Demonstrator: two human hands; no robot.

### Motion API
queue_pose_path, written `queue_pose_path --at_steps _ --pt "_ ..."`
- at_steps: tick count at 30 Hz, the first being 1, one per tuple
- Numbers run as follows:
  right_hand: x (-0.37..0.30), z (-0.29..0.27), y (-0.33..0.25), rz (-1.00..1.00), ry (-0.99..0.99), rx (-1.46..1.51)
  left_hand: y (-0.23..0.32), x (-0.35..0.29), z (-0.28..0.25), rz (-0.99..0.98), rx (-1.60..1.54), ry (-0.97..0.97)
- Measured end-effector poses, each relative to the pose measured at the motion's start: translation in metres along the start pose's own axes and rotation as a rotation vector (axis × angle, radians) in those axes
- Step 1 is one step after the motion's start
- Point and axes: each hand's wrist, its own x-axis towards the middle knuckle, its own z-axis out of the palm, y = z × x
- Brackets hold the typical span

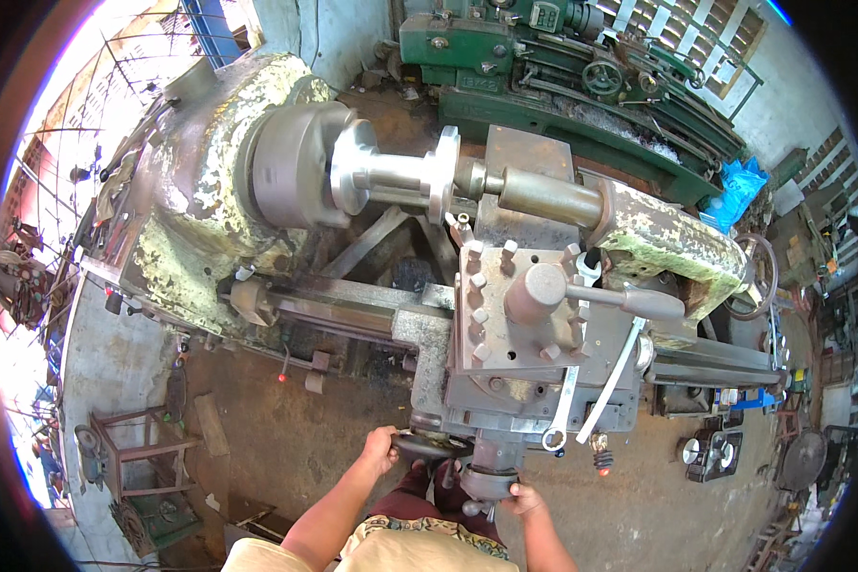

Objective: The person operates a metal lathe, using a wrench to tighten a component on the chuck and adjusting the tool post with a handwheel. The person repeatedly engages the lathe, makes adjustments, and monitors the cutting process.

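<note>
At the near edge, the left hand (pixel 381 450) has its fingers curled around the left rim of a dark handwheel (pixel 434 445), which is seen nearly edge-on, its rim running left to right, at the lathe carriage's front. Just right of it, the right hand (pixel 522 498) touches a round crank hub (pixel 489 484) whose axis points toward the person; how tightly those fingers close cannot be told. Beyond, a silver wrench (pixel 562 410) and a pale bar (pixel 612 381) slant over the carriage; the bolted tool post (pixel 520 305) stands between the right hand and the tailstock (pixel 672 238). Farther, a shiny flanged spool (pixel 396 172) lies left to right between chuck (pixel 300 164) and tailstock. Off right, a black crate (pixel 710 465) holds white round things; a blue bag (pixel 739 186), contents hidden, sits by a green lathe (pixel 582 124).
</note>
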Motion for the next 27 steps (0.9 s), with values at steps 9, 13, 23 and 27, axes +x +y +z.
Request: queue_pose_path --at_steps 9,13,23,27 --pt "0.012 -0.055 -0.055 -0.407 1.044 -0.47 -0.011 -0.027 0.019 0.135 0.108 0.021" --pt "0.03 -0.088 -0.059 -0.264 1.099 -0.556 -0.008 -0.02 0.009 0.128 0.074 0.007" --pt "0.058 -0.116 -0.04 -0.271 1.352 -0.74 -0.015 -0.007 0.011 0.17 0.127 0.059" --pt "0.087 -0.145 -0.034 -0.1 1.375 -0.622 -0.016 -0.006 0.011 0.175 0.161 0.092"
